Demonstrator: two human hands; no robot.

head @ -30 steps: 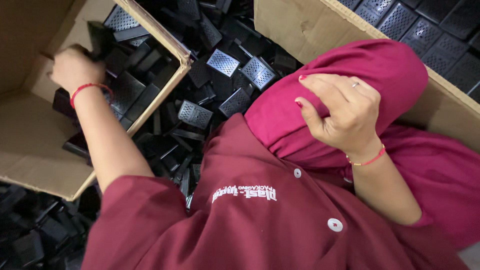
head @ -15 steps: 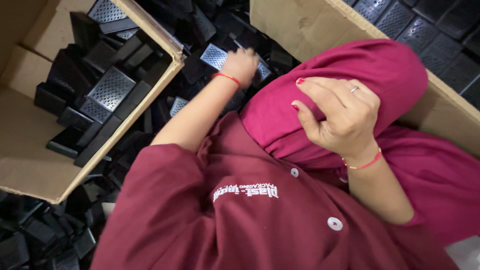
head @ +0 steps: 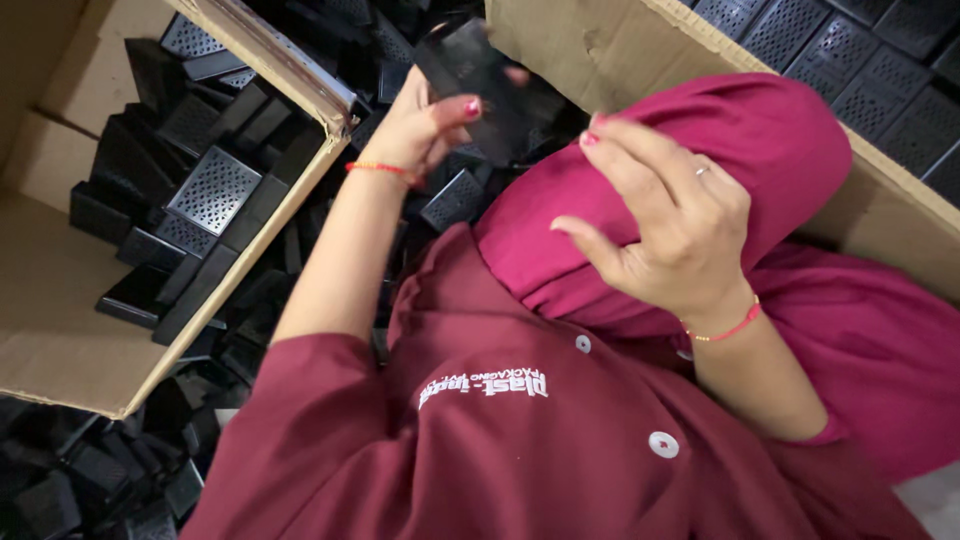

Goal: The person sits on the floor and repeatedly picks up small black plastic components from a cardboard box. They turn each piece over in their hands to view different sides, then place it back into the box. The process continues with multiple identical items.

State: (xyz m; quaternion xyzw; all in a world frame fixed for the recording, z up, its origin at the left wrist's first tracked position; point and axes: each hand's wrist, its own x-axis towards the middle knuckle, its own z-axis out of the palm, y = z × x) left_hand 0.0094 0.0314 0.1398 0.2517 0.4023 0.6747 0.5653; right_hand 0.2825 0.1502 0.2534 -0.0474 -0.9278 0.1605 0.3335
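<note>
Nearest the camera: maroon work shirt (head: pixel 560 450) with white buttons and white chest lettering, filling the lower frame. Just above it: right hand (head: pixel 665 225), fingers loosely curled and spread, resting on the maroon fabric-covered knee (head: pixel 760 150); nothing gripped; ring on one finger, thin red bracelet at the wrist. To the left and slightly farther: left hand (head: pixel 425 125), closed around a black plastic part (head: pixel 470 75), thumb with pink-painted nail pressed on the part's near face; part raised clear of the heap below, tilted, upper end toward the top edge of the frame; red thread bracelet on the left wrist. Below and beyond the left hand: loose pile of black plastic parts (head: pixel 455 200) on the floor, several showing perforated grid faces. At far left: open cardboard box (head: pixel 60 330), partly filled with the same black parts, one grid-faced piece (head: pixel 215 190) lying face up near the middle. At upper right, farthest: second cardboard box (head: pixel 600 50), its near wall just behind the knee, holding rows of grid-faced black parts (head: pixel 830 45).
</note>
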